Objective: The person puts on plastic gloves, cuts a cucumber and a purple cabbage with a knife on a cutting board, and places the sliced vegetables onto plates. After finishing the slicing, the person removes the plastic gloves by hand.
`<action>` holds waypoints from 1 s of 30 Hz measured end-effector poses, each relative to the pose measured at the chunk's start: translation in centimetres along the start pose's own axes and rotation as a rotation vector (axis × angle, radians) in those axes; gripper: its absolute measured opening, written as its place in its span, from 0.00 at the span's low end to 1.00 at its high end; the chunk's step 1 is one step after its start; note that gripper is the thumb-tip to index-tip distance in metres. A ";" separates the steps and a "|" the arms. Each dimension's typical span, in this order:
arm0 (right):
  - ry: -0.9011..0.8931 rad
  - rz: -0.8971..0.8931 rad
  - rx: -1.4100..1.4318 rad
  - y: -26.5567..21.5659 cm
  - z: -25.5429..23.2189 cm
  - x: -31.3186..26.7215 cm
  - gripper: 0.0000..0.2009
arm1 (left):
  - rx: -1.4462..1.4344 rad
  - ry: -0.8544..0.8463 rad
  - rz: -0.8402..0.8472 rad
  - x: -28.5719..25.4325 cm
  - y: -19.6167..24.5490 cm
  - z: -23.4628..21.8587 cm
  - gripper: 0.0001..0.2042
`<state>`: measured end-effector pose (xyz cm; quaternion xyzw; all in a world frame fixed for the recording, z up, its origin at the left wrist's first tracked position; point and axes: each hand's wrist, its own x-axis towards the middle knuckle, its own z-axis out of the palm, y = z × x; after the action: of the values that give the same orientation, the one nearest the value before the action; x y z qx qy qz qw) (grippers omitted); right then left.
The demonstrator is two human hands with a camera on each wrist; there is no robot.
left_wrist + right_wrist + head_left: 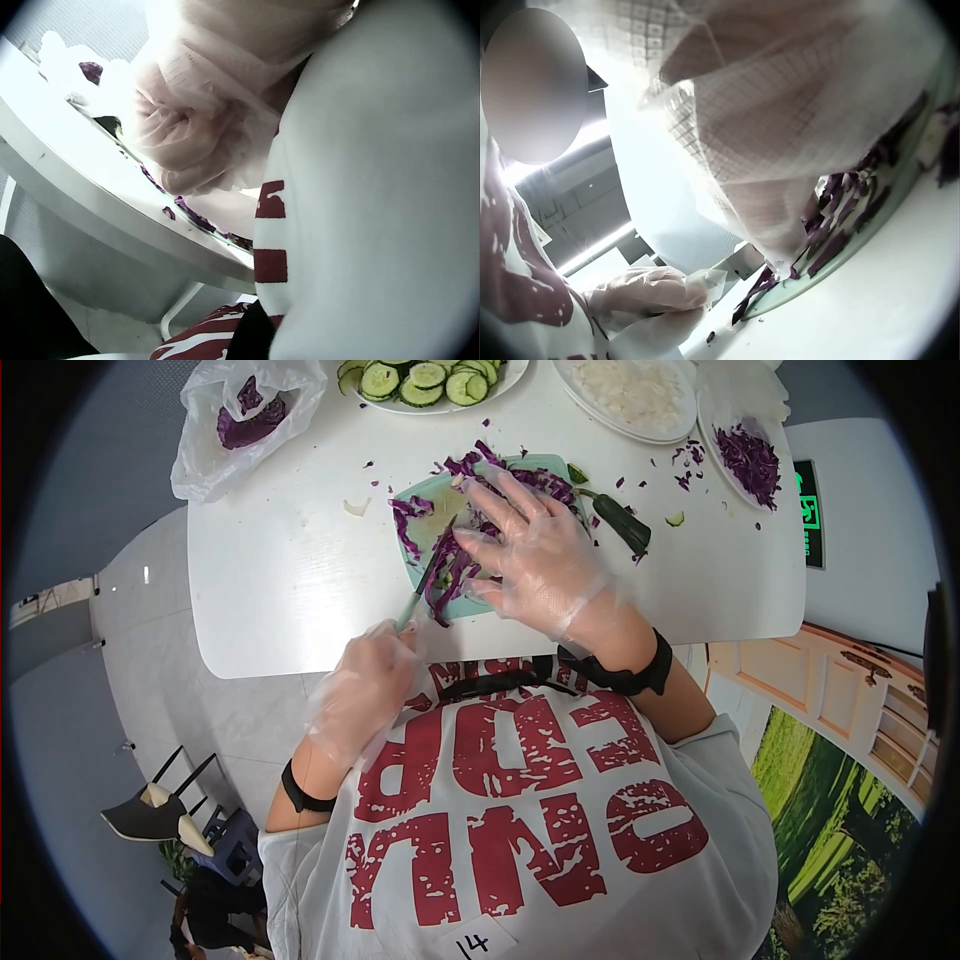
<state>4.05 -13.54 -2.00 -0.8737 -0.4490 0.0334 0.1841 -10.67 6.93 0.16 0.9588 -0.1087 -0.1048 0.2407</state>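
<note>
Two hands in clear plastic gloves are seen at the white bench [265, 585]. Left of centre, a green-handled knife [421, 590] is gripped by the left hand [365, 685], with fingers curled round the handle. Its blade is set among shredded purple cabbage [458, 572] on a pale green cutting board [440, 510] at the frame's centre. The shreds are touched by the right hand [545, 565], which is held open with fingers spread. A cucumber stub [622, 525] is placed just right of the board. At upper left, a cabbage chunk [250, 428] is held in a plastic bag [200, 455]; at top centre, cucumber slices [420, 390] are plated.
</note>
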 end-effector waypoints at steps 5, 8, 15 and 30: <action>-0.012 -0.006 0.004 0.0 0.0 0.0 0.20 | -0.025 -0.151 -0.193 0.9 1.3 -0.9 0.16; -0.015 -0.009 0.004 0.1 0.1 0.0 0.20 | 0.106 -0.114 -0.202 0.1 -0.1 1.4 0.14; -0.017 0.000 -0.014 -0.1 -0.2 0.0 0.20 | 0.360 0.118 0.110 1.4 -0.8 1.8 0.07; -0.022 0.009 0.000 -0.2 -0.5 -0.1 0.20 | 0.094 -0.085 0.000 1.1 -1.2 1.1 0.06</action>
<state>3.97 -13.66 -1.49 -0.8752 -0.4473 0.0441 0.1789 -9.73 7.17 -1.55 0.9637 -0.1239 -0.1402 0.1904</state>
